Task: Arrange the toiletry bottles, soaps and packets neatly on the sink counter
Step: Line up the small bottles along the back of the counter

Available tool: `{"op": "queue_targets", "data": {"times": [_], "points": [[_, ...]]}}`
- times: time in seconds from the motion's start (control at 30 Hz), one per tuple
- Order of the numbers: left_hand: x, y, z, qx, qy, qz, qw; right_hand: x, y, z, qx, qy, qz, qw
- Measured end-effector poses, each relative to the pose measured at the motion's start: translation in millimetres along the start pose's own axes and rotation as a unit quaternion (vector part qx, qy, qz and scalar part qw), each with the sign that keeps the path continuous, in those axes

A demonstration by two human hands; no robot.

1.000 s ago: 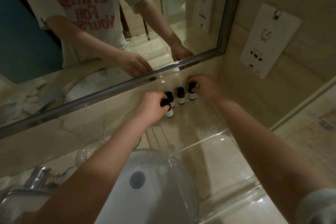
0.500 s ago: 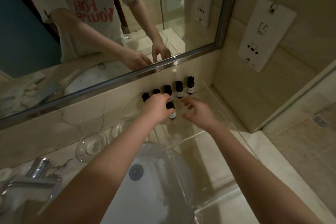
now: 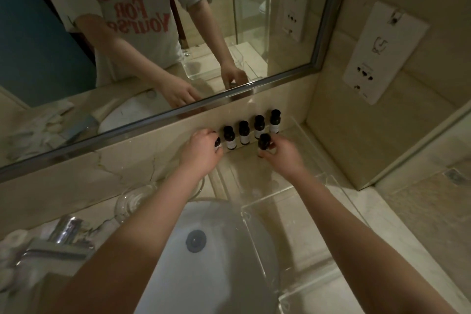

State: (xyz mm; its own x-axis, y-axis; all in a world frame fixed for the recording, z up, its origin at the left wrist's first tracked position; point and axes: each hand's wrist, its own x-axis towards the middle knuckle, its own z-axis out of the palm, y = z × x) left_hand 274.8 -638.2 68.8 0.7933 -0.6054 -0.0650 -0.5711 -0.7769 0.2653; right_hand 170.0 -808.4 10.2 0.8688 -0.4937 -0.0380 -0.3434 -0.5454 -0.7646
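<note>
Four bottles [image 3: 244,132] stand upright in one row. Left hand [image 3: 201,151] curls round a fifth bottle [image 3: 217,142] at the row's left end, the bottle mostly hidden behind the fingers. Right hand [image 3: 283,154] pinches a sixth bottle [image 3: 264,141] at its fingertips, just in front of the row.

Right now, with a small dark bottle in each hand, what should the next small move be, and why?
Probably the right hand should set the front bottle against the backsplash, right of the row of four bottles: it is out of line, while the left hand holds the end bottle at the row's left end.
</note>
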Motion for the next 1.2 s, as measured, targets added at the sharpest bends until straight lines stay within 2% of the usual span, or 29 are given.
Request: {"op": "queue_targets", "data": {"times": [0.1, 0.2, 0.37, 0.57, 0.83, 0.93, 1.03, 1.2], "points": [[2, 1, 5, 0.003, 0.0, -0.001, 1.0, 16, 13, -25, 0.064, 0.038, 0.07, 0.995], [5, -3, 8, 0.004, 0.004, -0.001, 1.0, 35, 23, -46, 0.061, 0.07, 0.108, 0.99], [6, -6, 8, -0.002, 0.004, 0.0, 1.0, 54, 26, -57, 0.043, 0.105, 0.061, 0.992], [6, -5, 7, -0.003, 0.009, 0.002, 1.0, 68, 31, -52, 0.032, 0.066, 0.039, 0.997], [7, -5, 7, 0.002, 0.008, -0.002, 1.0, 70, 36, -48, 0.058, 0.073, 0.044, 0.995], [4, -4, 6, 0.006, 0.007, -0.006, 1.0, 63, 37, -45, 0.082, 0.081, 0.061, 0.992], [-2, -4, 4, 0.005, 0.014, -0.009, 1.0, 51, 37, -43, 0.096, 0.085, 0.119, 0.985], [-22, 0, -1, -0.013, 0.029, -0.002, 0.999, 12, 20, -42, 0.036, 0.074, 0.125, 0.989]]}}
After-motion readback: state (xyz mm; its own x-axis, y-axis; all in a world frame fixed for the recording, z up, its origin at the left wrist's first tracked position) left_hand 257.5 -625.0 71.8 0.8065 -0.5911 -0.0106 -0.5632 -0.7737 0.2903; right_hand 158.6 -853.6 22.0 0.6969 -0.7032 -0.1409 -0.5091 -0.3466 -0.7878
